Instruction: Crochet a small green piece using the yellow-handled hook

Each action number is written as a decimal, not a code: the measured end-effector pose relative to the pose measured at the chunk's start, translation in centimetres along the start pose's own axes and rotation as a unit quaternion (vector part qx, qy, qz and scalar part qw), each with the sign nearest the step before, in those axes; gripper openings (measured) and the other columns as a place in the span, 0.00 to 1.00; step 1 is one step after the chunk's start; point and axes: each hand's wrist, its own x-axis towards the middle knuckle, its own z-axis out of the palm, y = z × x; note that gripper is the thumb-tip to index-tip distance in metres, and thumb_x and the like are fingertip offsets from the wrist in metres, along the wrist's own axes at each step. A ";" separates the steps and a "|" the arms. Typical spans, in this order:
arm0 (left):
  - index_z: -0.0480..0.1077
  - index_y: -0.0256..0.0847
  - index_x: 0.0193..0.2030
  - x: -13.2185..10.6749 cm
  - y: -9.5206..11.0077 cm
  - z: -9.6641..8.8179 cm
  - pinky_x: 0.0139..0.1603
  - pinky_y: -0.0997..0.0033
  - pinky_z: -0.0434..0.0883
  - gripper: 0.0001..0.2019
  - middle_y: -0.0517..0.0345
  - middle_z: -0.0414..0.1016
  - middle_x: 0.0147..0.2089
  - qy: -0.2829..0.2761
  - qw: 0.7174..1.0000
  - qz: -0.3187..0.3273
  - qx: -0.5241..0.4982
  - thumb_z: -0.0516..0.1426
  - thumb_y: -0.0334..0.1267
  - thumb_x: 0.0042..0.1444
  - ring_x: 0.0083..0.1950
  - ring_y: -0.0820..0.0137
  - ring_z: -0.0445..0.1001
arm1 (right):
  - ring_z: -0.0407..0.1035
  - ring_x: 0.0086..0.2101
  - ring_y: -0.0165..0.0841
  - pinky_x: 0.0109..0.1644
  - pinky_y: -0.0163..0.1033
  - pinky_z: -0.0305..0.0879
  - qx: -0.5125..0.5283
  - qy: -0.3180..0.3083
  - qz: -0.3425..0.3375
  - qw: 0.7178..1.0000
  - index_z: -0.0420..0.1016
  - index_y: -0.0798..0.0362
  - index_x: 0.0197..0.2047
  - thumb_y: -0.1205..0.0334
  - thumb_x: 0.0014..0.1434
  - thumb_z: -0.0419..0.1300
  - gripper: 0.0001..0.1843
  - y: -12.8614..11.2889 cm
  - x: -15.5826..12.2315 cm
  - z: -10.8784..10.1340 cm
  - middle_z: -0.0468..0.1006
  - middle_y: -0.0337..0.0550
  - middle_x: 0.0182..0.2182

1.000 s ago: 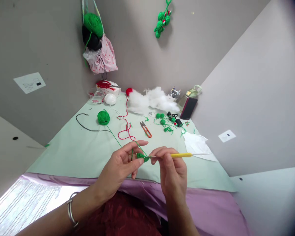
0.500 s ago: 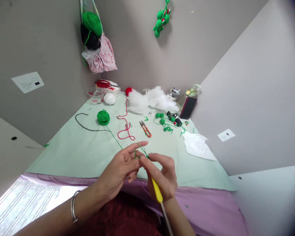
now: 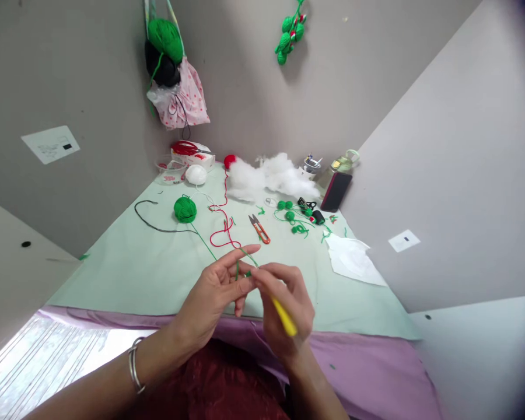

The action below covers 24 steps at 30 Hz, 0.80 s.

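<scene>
My left hand (image 3: 214, 294) pinches a small green crochet piece (image 3: 247, 272) between thumb and fingers, with green yarn (image 3: 203, 240) looped over the raised index finger. The strand runs back across the pale green cloth to a green yarn ball (image 3: 185, 209). My right hand (image 3: 284, 306) is closed around a yellow-handled crochet hook (image 3: 284, 315). The handle points back toward me, and the tip sits at the green piece, hidden by my fingers. Both hands meet above the near edge of the table.
On the green cloth (image 3: 126, 268) lie red yarn (image 3: 223, 227), orange thread snips (image 3: 259, 228), small green crocheted balls (image 3: 289, 213), white stuffing (image 3: 266, 175), white paper (image 3: 352, 259) and a dark phone (image 3: 336, 191). A bag with green and black yarn (image 3: 170, 64) hangs on the wall.
My right hand has turned the hook from lying sideways to the right to pointing its handle back toward me, then lifted slightly. The left hand keeps its pinch on the green piece.
</scene>
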 end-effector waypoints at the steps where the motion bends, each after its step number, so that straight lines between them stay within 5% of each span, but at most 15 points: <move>1: 0.82 0.43 0.59 0.1 0.1 -0.1 0.21 0.83 0.62 0.25 0.68 0.67 0.27 -0.009 0.999 -0.026 -0.019 0.75 0.41 0.55 0.21 0.83 0.60 | 0.79 0.40 0.35 0.42 0.41 0.77 -0.024 -0.002 -0.029 0.999 0.86 0.44 0.53 0.73 0.69 0.62 0.17 0.0 0.0 -0.2 0.84 0.46 0.42; 4: 0.84 0.38 0.55 0.5 0.7 -0.4 0.20 0.85 0.57 0.22 0.72 0.59 0.23 -0.012 0.995 -0.069 -0.069 0.75 0.38 0.53 0.21 0.84 0.52 | 0.78 0.39 0.35 0.42 0.41 0.75 0.018 0.010 0.036 0.999 0.86 0.44 0.50 0.71 0.70 0.61 0.15 0.2 0.4 -0.8 0.83 0.44 0.39; 9: 0.84 0.45 0.56 0.4 0.7 -0.4 0.22 0.81 0.64 0.22 0.65 0.70 0.34 0.005 1.000 -0.006 -0.021 0.74 0.36 0.53 0.22 0.85 0.63 | 0.72 0.34 0.33 0.39 0.39 0.70 0.202 0.026 0.186 0.961 0.85 0.46 0.40 0.64 0.73 0.60 0.11 0.6 1.1 -0.4 0.79 0.38 0.31; 19: 0.84 0.47 0.56 0.0 0.5 -0.6 0.29 0.76 0.73 0.18 0.62 0.73 0.41 -0.002 0.998 0.031 0.060 0.71 0.40 0.58 0.27 0.79 0.72 | 0.71 0.30 0.29 0.37 0.37 0.69 0.303 0.031 0.265 0.915 0.84 0.49 0.37 0.57 0.71 0.64 0.12 0.8 1.3 -0.3 0.81 0.39 0.32; 24: 0.84 0.51 0.56 0.1 0.4 -0.9 0.34 0.76 0.75 0.18 0.62 0.73 0.40 0.009 0.994 0.062 0.089 0.70 0.37 0.59 0.31 0.77 0.73 | 0.74 0.33 0.30 0.40 0.38 0.72 0.250 0.013 0.220 0.943 0.83 0.49 0.39 0.59 0.74 0.59 0.13 0.3 1.2 -0.8 0.83 0.40 0.33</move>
